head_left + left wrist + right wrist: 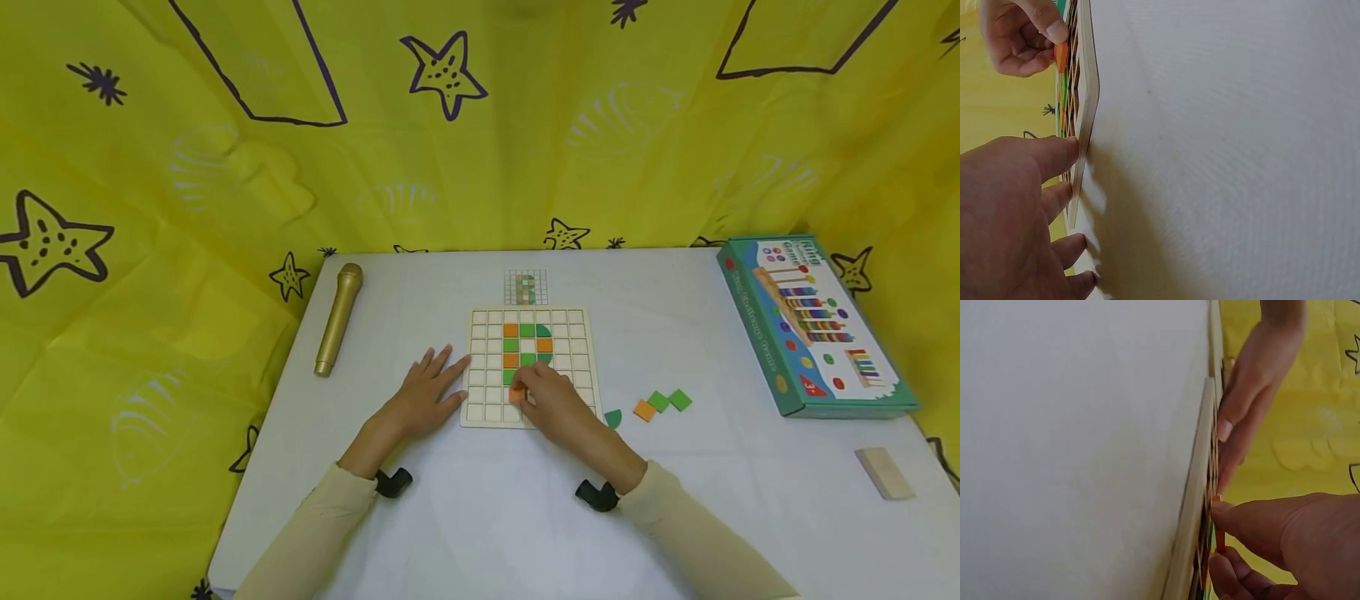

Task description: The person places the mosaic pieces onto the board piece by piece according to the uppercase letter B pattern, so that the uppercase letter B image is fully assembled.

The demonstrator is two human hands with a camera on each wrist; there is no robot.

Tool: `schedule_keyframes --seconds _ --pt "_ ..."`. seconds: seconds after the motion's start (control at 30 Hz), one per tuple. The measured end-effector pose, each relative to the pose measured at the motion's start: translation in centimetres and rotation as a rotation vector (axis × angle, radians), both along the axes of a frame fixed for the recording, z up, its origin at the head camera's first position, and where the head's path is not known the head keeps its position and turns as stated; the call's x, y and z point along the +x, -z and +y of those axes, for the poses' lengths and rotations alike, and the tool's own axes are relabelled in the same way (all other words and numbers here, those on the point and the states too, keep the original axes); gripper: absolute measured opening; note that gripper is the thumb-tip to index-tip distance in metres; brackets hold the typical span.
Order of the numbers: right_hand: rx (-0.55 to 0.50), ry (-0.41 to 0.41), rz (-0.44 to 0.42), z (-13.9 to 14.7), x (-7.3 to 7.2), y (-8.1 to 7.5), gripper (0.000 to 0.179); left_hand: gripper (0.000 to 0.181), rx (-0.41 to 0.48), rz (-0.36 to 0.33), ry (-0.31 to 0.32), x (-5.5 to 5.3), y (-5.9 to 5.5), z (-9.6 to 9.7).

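Note:
A pale wooden grid board (487, 412) lies on the white table, its middle cells filled with orange and green square tiles and dark green curved ones. Between thumb and fingers my right hand (557, 406) pinches an orange square tile (1060, 57) at the board, just below a green tile in the left column of the pattern. My left hand (422, 393) lies with spread, straight fingers, its fingertips touching the board's left edge. Behind the board is a small pattern card (526, 287) with a similar coloured figure. The right hand hides some of the lower cells.
Right of the board lie a dark green curved tile (613, 418), an orange tile (644, 410) and two green tiles (680, 400). A boxed game (817, 329) and a wooden block (885, 473) sit farther right. A gold microphone (340, 321) lies at the left.

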State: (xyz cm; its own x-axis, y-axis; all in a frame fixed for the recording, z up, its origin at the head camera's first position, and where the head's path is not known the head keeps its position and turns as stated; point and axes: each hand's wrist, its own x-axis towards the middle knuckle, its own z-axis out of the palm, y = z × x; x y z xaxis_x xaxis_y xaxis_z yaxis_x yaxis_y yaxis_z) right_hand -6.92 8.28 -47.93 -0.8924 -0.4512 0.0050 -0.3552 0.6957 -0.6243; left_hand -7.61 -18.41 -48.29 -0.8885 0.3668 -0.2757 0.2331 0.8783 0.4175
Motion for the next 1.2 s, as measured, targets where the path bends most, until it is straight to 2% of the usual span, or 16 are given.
schedule_keyframes --seconds 0.13,0.4,0.6,0.77,0.97,1.2 --pt "0.02 0.008 0.052 -0.5 0.4 0.2 0.008 0.064 0.005 0.005 0.0 0.0 0.0 0.0" --pt "0.02 0.015 0.048 -1.2 0.5 0.1 0.01 0.064 0.012 -0.001 0.001 0.0 0.0 -0.1" --pt "0.042 -0.025 0.071 -1.0 0.5 -0.1 0.014 0.064 0.023 0.008 0.008 -0.1 0.5 -0.2" --pt "0.025 -0.064 0.095 0.1 0.8 -0.2 0.02 0.064 0.027 0.008 0.005 0.0 0.3 -0.2" --pt "0.007 -0.017 0.029 3.5 1.3 -0.3 0.026 0.064 0.027 0.009 -0.002 0.2 0.0 0.0" --pt "0.031 0.114 -0.064 10.5 0.9 -1.3 0.029 0.064 0.024 0.01 0.001 0.1 0.2 0.0"
